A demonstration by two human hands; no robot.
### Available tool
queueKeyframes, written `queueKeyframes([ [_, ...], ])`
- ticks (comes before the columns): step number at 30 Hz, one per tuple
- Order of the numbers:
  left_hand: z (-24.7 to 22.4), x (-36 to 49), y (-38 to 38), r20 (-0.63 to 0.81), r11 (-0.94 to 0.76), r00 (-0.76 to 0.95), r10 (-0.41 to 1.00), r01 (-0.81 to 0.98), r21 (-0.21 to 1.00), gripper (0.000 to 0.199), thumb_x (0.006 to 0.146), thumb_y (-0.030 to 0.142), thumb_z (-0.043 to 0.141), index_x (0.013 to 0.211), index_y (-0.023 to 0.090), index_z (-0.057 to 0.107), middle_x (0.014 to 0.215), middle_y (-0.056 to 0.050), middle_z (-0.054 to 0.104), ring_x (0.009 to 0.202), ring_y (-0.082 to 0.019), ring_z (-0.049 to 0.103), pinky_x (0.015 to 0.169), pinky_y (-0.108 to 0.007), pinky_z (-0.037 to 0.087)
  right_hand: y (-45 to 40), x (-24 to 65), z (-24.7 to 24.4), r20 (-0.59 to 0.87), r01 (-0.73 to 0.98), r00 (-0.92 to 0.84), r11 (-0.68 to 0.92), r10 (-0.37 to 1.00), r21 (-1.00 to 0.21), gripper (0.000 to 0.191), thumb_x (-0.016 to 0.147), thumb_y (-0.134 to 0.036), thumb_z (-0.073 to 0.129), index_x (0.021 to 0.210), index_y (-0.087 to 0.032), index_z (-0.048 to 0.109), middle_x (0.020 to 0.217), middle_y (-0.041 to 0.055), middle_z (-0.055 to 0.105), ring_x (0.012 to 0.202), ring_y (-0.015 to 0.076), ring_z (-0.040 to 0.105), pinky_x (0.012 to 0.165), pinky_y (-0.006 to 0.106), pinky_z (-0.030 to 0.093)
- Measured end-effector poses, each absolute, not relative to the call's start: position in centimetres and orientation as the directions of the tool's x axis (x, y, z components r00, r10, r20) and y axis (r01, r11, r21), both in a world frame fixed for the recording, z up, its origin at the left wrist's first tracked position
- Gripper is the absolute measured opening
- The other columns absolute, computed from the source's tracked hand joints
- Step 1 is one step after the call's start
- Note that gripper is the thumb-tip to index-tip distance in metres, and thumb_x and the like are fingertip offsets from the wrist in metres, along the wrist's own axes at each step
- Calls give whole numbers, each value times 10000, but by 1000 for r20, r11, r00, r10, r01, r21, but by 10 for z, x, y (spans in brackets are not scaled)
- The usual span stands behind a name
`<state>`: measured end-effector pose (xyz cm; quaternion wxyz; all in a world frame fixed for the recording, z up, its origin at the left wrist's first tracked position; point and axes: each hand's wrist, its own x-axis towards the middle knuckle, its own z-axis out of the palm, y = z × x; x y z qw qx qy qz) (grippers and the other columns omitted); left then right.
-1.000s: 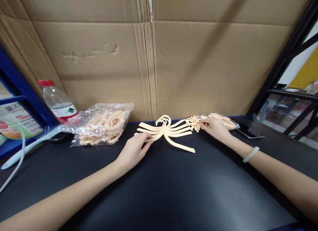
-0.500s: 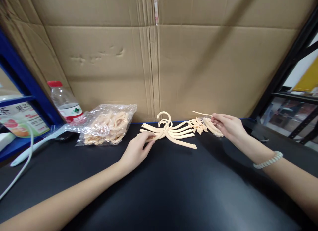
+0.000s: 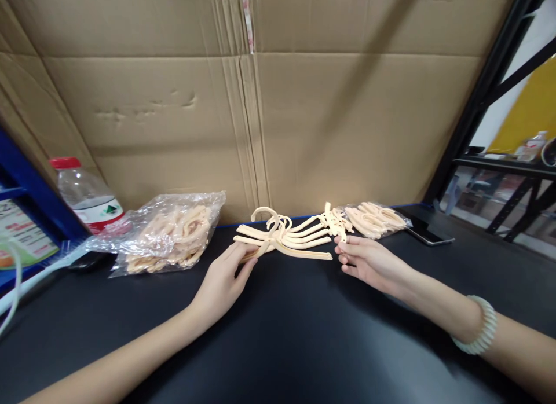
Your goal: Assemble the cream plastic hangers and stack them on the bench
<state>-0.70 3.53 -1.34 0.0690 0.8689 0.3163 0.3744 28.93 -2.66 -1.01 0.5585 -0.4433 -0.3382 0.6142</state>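
Observation:
Several cream hangers (image 3: 304, 239) lie stacked with their hooks toward the cardboard. My left hand (image 3: 230, 267) pinches the left arm of the nearest hanger. At the right end of the stack is a small pile of cream pieces (image 3: 336, 220). My right hand (image 3: 365, 260) is beside that pile, its thumb and fingertips closed on a slim cream piece (image 3: 342, 233), whose lower end is hidden by the fingers. Behind this hand lies a clear bag of cream parts (image 3: 376, 219).
A larger plastic bag of cream parts (image 3: 174, 233) lies at the left, beside a red-capped bottle (image 3: 89, 198) and a pale blue handle (image 3: 47, 272). A phone (image 3: 428, 231) rests at the right. Cardboard (image 3: 174, 120) stands behind the black table (image 3: 278, 340).
My right hand has moved left and down, and the slim piece has swung from nearly level to upright. My left hand still holds the hanger. The camera view has shifted right.

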Motion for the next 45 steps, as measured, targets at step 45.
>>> queueKeyframes([
  [45,-15,-8,32,561,-744,493,665,495,448,143,922,221,488,1005,191,600,938,-44,627,861,-179,594,780,-307,480,-24,293,-13,-166,-334,-201,-227,965,-915,247,751,-314,754,743,-169,555,1000,71,663,874,174,658,778,287,533],
])
